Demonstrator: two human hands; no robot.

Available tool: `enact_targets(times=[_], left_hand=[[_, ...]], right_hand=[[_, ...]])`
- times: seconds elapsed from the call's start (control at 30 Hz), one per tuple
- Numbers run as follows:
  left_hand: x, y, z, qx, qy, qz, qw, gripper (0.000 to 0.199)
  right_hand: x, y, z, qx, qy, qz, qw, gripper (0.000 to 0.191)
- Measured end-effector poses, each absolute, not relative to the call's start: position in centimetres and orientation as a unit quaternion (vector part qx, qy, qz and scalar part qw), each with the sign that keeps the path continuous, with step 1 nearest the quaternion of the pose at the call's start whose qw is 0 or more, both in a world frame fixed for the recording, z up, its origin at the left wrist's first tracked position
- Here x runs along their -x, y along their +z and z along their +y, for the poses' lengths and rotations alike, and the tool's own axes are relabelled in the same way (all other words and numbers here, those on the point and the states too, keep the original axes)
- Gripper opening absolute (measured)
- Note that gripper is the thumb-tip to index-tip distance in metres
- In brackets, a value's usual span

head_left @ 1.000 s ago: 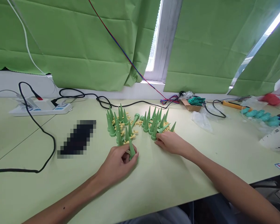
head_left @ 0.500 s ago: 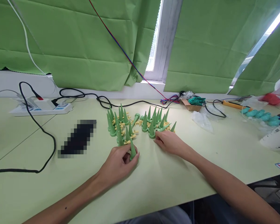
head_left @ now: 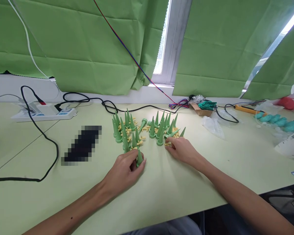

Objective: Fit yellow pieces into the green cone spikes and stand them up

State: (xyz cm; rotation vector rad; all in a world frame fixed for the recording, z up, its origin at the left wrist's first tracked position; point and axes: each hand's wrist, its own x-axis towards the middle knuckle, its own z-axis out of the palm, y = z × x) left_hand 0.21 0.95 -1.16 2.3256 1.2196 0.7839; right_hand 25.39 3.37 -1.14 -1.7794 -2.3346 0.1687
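Fingers of my left hand [head_left: 127, 166] are wrapped round a green cone [head_left: 139, 158], which points upward near the front of the left group. My right hand [head_left: 180, 148] pinches a small yellow piece [head_left: 167, 144] at the front of the right group, beside an upright green cone [head_left: 159, 139]. Several green cones [head_left: 118, 133] stand at the left with small yellow pieces among them. Between the groups, a tilted green cone [head_left: 143, 124] lies behind more yellow pieces [head_left: 145, 129].
A white power strip [head_left: 68, 114] and black cable [head_left: 57, 143] are at the left, near a pixelated dark object [head_left: 83, 143]. Back right are a small cardboard box [head_left: 203, 112], a clear plastic bag [head_left: 213, 126] and an orange-yellow tool [head_left: 247, 109].
My right hand has shifted slightly right, and a yellow piece now shows at its fingertips. The cone in my left hand sits a little lower and more upright.
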Motion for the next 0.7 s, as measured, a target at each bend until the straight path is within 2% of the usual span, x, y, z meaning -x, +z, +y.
enact_targets(times=[0.23,0.53,0.7], left_hand=[[-0.1,-1.3,1.1,-0.833,0.261,0.435,0.22,0.029],[0.1,-1.3,0.9,-0.818,0.305,0.432,0.227,0.023],[0.2,-1.5,0.9,-0.817,0.262,0.446,0.255,0.028]], right_hand=[[-25.3,-1.4,3.0,0.584,0.078,-0.8,0.116,0.011],[-24.4,-1.0,2.0,0.505,0.127,-0.838,0.162,0.008],[-23.7,-0.9,1.4,0.463,0.163,-0.852,0.184,0.007]])
